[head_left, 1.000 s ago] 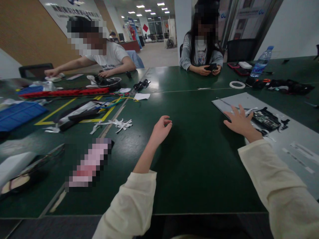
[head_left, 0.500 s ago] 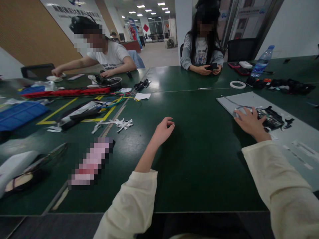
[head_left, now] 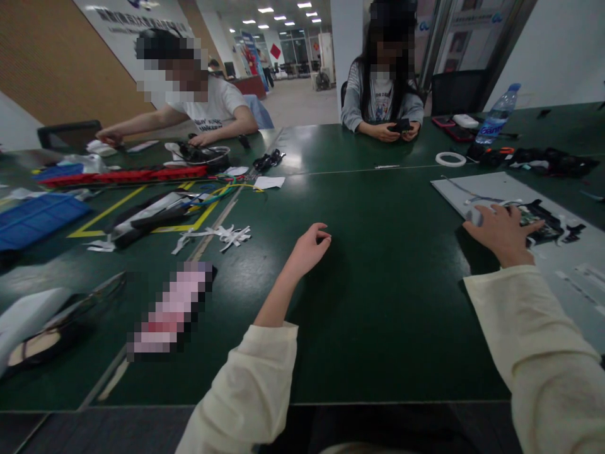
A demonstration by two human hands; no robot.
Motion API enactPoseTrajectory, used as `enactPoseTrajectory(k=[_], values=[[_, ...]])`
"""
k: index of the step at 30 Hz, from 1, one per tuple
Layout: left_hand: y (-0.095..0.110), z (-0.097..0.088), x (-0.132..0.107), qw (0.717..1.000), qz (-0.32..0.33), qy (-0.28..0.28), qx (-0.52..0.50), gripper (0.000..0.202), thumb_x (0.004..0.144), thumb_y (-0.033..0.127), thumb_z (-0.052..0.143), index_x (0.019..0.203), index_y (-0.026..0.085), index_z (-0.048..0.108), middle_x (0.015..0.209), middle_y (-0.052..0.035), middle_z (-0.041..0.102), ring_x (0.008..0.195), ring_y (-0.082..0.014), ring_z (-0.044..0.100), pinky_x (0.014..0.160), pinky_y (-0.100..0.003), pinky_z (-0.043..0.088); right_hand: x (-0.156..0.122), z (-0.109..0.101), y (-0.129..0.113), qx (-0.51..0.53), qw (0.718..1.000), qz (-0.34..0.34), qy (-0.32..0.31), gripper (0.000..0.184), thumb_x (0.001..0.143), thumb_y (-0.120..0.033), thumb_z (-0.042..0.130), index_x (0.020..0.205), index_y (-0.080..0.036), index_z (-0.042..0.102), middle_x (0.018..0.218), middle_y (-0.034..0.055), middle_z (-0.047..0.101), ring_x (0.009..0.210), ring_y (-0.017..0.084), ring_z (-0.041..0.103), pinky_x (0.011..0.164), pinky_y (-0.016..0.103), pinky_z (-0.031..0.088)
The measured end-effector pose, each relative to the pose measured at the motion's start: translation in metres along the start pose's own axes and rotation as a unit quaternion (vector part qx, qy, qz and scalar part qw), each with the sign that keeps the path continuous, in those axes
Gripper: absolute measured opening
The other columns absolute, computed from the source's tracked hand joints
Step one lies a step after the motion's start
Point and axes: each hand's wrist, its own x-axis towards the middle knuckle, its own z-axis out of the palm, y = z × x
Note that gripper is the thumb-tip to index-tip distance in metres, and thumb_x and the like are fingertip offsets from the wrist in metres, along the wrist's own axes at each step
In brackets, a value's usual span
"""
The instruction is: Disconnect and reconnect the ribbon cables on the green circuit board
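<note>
My left hand [head_left: 312, 249] rests low over the green table [head_left: 378, 315], fingers loosely curled with a gap at the thumb, holding nothing. On the right, my right hand [head_left: 501, 233] is spread over the left part of a light grey flat panel [head_left: 501, 183]. Its palm and fingers partly cover a black circuit-board assembly [head_left: 543, 221] lying on that panel. Beside the thumb shows a small greyish round piece [head_left: 474, 217], its kind unclear. A thin grey cable [head_left: 458, 187] runs over the panel's far left corner.
A phone [head_left: 172, 309] lies left of my left hand, with white paper strips [head_left: 231, 234] beyond. A blue crate [head_left: 40, 217] stands far left. A tape roll [head_left: 450, 159] and water bottle [head_left: 498, 116] are at the back right. Two people [head_left: 203, 113] sit across the table.
The grey panel with the circuit-board assembly has shifted to the right, and my right hand has moved along with it. My left hand stays in place.
</note>
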Motion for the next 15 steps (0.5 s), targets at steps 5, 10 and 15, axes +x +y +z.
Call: enactPoseTrajectory(k=[5,10,15], values=[[0.005,-0.001,-0.002,1.0,0.002,-0.012,0.013,0.039,0.085,0.031,0.049,0.122,0.021,0.047,0.109,-0.0042,0.066,0.098,-0.0183,0.06,0.091,-0.034,0.043,-0.004,0.002,0.011,0.008,0.998,0.056,0.011,0.066,0.079,-0.072,0.031,0.129,-0.032,0.048,0.144,0.0108,0.033,0.131,0.043,0.019,0.092,0.076,0.012],[0.008,0.0,-0.004,1.0,0.002,-0.014,0.011,0.039,0.085,0.03,0.049,0.122,0.02,0.046,0.109,-0.0043,0.067,0.1,-0.0183,0.059,0.093,-0.034,0.043,-0.004,0.015,0.019,0.019,0.988,0.123,0.09,0.071,0.077,-0.073,0.036,0.128,-0.027,0.049,0.139,0.017,0.039,0.129,0.039,0.025,0.092,0.073,0.018],[0.008,0.0,-0.005,1.0,0.009,-0.015,0.005,0.039,0.085,0.03,0.049,0.122,0.019,0.046,0.109,-0.005,0.066,0.1,-0.0183,0.059,0.094,-0.035,0.042,-0.002,0.025,0.026,0.053,0.983,0.14,0.106,0.068,0.072,-0.072,0.046,0.124,-0.028,0.053,0.139,0.0178,0.035,0.13,0.039,0.024,0.089,0.073,0.022]])
